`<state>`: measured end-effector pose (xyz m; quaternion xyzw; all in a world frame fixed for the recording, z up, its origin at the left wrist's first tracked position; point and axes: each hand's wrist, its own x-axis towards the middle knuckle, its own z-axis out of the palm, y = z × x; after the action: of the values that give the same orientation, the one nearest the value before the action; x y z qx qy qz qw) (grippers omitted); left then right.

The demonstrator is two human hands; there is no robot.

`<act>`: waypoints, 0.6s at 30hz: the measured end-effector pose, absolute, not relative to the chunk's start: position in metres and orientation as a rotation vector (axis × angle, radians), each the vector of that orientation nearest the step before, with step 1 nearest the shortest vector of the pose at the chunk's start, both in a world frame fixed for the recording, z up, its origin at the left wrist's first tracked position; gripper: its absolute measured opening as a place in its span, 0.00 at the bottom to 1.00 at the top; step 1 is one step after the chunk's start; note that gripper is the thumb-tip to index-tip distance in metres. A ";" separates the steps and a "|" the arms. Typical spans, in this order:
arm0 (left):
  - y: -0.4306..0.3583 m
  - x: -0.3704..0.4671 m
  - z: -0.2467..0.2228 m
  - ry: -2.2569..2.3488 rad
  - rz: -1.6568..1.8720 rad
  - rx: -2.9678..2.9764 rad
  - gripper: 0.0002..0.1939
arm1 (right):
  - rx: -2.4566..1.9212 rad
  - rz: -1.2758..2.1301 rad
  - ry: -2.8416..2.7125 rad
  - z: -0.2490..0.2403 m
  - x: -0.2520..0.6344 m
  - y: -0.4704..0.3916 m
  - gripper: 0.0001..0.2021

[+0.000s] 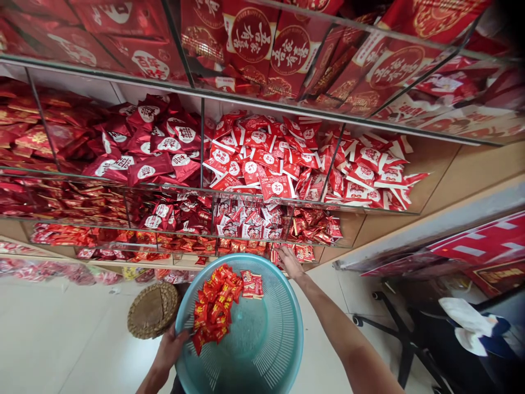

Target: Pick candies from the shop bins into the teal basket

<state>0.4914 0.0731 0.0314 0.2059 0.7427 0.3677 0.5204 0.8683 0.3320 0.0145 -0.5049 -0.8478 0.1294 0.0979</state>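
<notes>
The round basket (256, 342) is near the shelf's (437, 169) bottom right corner. Its wide mouth points up. It is blue-green, hard plastic, with thin slits in its side. The left hand (171, 347) has its fingers wrapped on the left edge of the basket, grasping it. The right hand (292, 264) reaches past the basket's top right edge, to red packs at the right end of the shelf's lowest row. I cannot tell if its fingers grasp one.

Inside the basket, shiny, crinkly candies (217, 306) make a long heap. The heap's long way runs from near the top edge down to the left edge. They are red with gold marks. Two flat, square packets (251, 284) lie side by side near the top edge. A round, woven stool (152, 310) stands on the floor (94, 334), left of the basket.
</notes>
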 end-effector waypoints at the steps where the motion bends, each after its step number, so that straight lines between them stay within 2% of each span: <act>1: 0.073 0.491 0.031 1.782 0.878 0.493 0.13 | -1.497 0.382 -2.509 0.015 0.867 0.332 0.26; 9: 0.072 0.492 0.033 1.735 0.922 0.508 0.13 | -1.514 0.417 -2.352 0.018 0.869 0.331 0.21; 13: 0.071 0.490 0.028 1.734 0.908 0.483 0.13 | -1.586 0.630 -1.895 0.019 0.868 0.332 0.17; 18: 0.072 0.488 0.024 1.727 0.896 0.462 0.14 | -1.509 0.930 -1.209 0.020 0.863 0.338 0.22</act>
<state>0.4885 0.0716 0.0240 0.1946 0.7265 0.3770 0.5406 0.8635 0.3381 0.0204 -0.6180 -0.4949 0.3809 0.4776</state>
